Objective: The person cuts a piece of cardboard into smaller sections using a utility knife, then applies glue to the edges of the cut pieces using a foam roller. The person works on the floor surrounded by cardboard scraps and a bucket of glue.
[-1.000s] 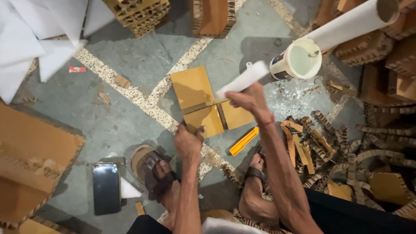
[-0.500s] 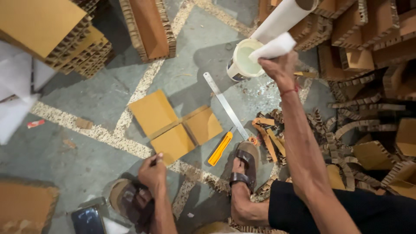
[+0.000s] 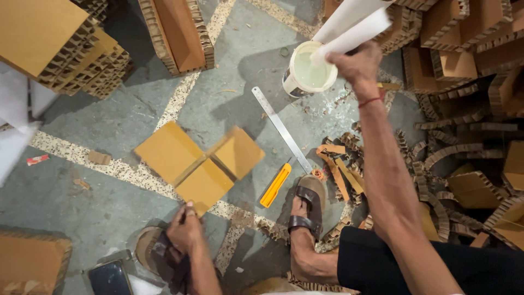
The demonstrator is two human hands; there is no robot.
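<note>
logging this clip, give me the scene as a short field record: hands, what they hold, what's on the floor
left hand: pinches the near corner of the cardboard assembly
right hand: holds a white strip over the cup
cup: white, pale liquid inside, stands on the floor
metal ruler: flat on the floor
utility knife: orange, beside the sandalled foot
cardboard scraps: piled beside the ruler

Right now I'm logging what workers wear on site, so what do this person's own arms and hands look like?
Both arms are bare to well above the elbow, with no sleeves, gloves or watch in view. The right hand has a thin red thread tied round its wrist. The left hand shows no band or ring that I can make out. No markings show on either arm.
</note>
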